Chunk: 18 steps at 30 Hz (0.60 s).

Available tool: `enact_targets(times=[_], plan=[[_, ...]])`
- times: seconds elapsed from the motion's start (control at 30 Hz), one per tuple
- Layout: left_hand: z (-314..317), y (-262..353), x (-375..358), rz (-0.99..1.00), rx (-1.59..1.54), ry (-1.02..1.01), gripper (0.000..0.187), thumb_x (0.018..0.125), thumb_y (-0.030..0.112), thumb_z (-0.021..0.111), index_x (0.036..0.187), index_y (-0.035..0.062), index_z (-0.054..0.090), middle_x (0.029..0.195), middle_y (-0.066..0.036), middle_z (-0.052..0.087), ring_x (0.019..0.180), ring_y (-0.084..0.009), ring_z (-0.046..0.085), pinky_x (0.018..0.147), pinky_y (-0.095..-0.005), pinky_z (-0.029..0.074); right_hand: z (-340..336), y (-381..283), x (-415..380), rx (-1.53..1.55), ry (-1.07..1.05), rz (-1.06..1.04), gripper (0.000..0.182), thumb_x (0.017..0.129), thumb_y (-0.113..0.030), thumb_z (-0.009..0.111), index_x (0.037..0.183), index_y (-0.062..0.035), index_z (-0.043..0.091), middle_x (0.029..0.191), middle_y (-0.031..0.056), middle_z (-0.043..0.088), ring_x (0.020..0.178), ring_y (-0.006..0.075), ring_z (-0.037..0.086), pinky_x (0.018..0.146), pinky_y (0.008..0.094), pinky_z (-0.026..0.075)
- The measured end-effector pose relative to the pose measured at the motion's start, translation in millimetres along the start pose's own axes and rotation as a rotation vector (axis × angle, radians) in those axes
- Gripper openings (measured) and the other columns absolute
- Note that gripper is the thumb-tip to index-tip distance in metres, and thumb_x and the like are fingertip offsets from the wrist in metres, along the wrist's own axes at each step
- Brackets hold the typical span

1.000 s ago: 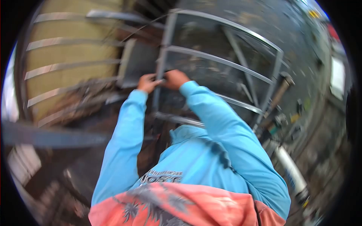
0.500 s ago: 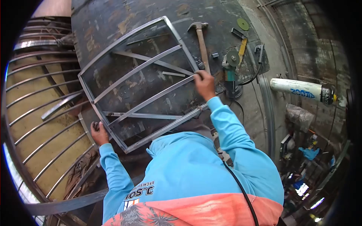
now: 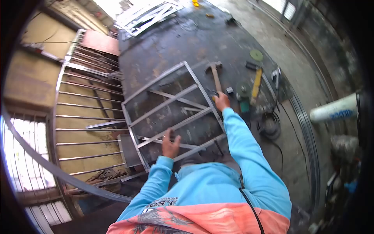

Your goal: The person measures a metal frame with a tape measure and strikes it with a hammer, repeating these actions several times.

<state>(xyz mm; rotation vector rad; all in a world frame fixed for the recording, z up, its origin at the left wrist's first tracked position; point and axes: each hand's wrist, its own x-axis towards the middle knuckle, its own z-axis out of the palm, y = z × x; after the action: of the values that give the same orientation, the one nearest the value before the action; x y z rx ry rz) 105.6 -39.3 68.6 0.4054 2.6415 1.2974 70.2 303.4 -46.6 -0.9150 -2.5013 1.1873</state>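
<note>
A rectangular metal frame (image 3: 193,78) with crossbars and a curved far edge lies on the dark steel table. My left hand (image 3: 170,147) hovers over its near left part, fingers apart and holding nothing. Beside the frame's right bar, my right hand (image 3: 222,102) is closed around a small dark tool (image 3: 213,93), whose exact kind I cannot tell. Just beyond those fingers lies a hammer (image 3: 216,76), the end of its wooden handle close to the hand. A small square metal piece (image 3: 229,90) rests to the right of the handle.
An angle grinder (image 3: 244,99), a yellow-handled tool (image 3: 256,82) and a green disc (image 3: 256,55) lie on the table's right side. Light metal frames (image 3: 150,17) are stacked at the far end. A barred metal panel (image 3: 89,117) stands left; a white cylinder (image 3: 335,108) is right.
My left hand has moved from beyond the frame's left edge to over its bars. My right hand has let go of the frame and closed on the dark tool. The view has shifted.
</note>
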Motion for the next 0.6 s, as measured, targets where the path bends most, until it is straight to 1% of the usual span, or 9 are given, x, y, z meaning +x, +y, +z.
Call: enact_targets(times=[0.07, 0.17, 0.2, 0.23, 0.27, 0.33, 0.47, 0.57, 0.6], plan=[[14, 12, -13, -0.025, -0.113, -0.071, 0.047, 0.081, 0.014, 0.069, 0.124, 0.0043, 0.051, 0.106, -0.012, 0.062, 0.093, -0.0207, 0.062, 0.08, -0.032, 0.051, -17, -20, -13, 0.129, 0.226, -0.103, 0.034, 0.087, -0.023, 0.052, 0.111, 0.0007, 0.057, 0.107, 0.0247, 0.06, 0.1, 0.0427, 0.056, 0.086, 0.047, 0.045], [42, 24, -17, -0.08, -0.318, -0.221, 0.042, 0.089, 0.02, 0.062, 0.125, 0.0018, 0.05, 0.107, -0.011, 0.062, 0.094, -0.0199, 0.062, 0.078, -0.0316, 0.052, -43, -40, -51, 0.22, 0.233, -0.145, 0.033, 0.091, -0.021, 0.048, 0.115, 0.001, 0.053, 0.105, 0.0259, 0.06, 0.1, 0.0423, 0.057, 0.084, 0.0443, 0.046], [50, 35, -17, -0.087, -0.319, -0.216, 0.042, 0.089, 0.02, 0.062, 0.125, 0.0018, 0.05, 0.107, -0.011, 0.062, 0.094, -0.0199, 0.062, 0.078, -0.0316, 0.052, -46, -44, -69, 0.417, 0.14, -0.227, 0.033, 0.091, -0.021, 0.048, 0.115, 0.0009, 0.052, 0.101, 0.025, 0.061, 0.097, 0.0408, 0.058, 0.083, 0.0431, 0.046], [58, 51, -13, -0.236, -0.548, -0.295, 0.042, 0.092, 0.025, 0.06, 0.125, 0.0017, 0.05, 0.106, -0.011, 0.062, 0.095, -0.0199, 0.062, 0.078, -0.032, 0.052, -49, -47, -84, 0.614, 0.048, -0.304, 0.033, 0.091, -0.021, 0.048, 0.115, 0.0008, 0.052, 0.097, 0.024, 0.062, 0.095, 0.0394, 0.06, 0.082, 0.0419, 0.047], [68, 63, -8, -0.391, -0.776, -0.376, 0.042, 0.094, 0.029, 0.057, 0.125, 0.0016, 0.05, 0.105, -0.011, 0.063, 0.095, -0.0199, 0.062, 0.078, -0.0324, 0.053, -51, -49, -98, 0.611, 0.045, -0.295, 0.033, 0.091, -0.021, 0.048, 0.115, 0.0008, 0.052, 0.097, 0.024, 0.062, 0.095, 0.0394, 0.06, 0.082, 0.0419, 0.047], [86, 68, -6, -0.53, -1.07, -0.474, 0.041, 0.094, 0.035, 0.055, 0.121, 0.0032, 0.053, 0.099, -0.009, 0.064, 0.081, -0.0194, 0.065, 0.072, -0.0337, 0.054, -51, -45, -137, 0.715, -0.225, -0.211, 0.029, 0.089, -0.019, 0.052, 0.11, 0.0011, 0.053, 0.092, 0.0216, 0.062, 0.089, 0.0368, 0.062, 0.079, 0.0402, 0.048], [100, 70, -29, -0.629, -1.038, -0.61, 0.043, 0.094, 0.038, 0.056, 0.118, 0.003, 0.054, 0.094, -0.007, 0.064, 0.075, -0.0171, 0.065, 0.065, -0.0324, 0.054, -109, -49, -187, 0.452, -0.169, -0.115, 0.024, 0.083, -0.014, 0.059, 0.1, 0.0022, 0.056, 0.093, 0.0226, 0.062, 0.087, 0.0376, 0.062, 0.075, 0.0397, 0.049], [103, 93, -46, -0.691, -0.786, -0.58, 0.037, 0.092, 0.034, 0.058, 0.11, 0.0012, 0.058, 0.087, -0.007, 0.063, 0.066, -0.0151, 0.063, 0.059, -0.0294, 0.052, -127, -35, -208, 0.272, -0.214, -0.163, 0.026, 0.08, -0.013, 0.061, 0.101, 0.0022, 0.056, 0.098, 0.0237, 0.06, 0.089, 0.0387, 0.06, 0.076, 0.0412, 0.048], [106, 95, -47, -0.647, -0.7, -0.679, 0.036, 0.092, 0.034, 0.058, 0.108, 0.0018, 0.059, 0.086, -0.006, 0.063, 0.068, -0.0143, 0.063, 0.06, -0.029, 0.052, -129, -31, -214, 0.183, -0.223, -0.18, 0.037, 0.076, -0.015, 0.065, 0.108, 0.0008, 0.055, 0.108, 0.0227, 0.058, 0.097, 0.0388, 0.058, 0.082, 0.0421, 0.047]])
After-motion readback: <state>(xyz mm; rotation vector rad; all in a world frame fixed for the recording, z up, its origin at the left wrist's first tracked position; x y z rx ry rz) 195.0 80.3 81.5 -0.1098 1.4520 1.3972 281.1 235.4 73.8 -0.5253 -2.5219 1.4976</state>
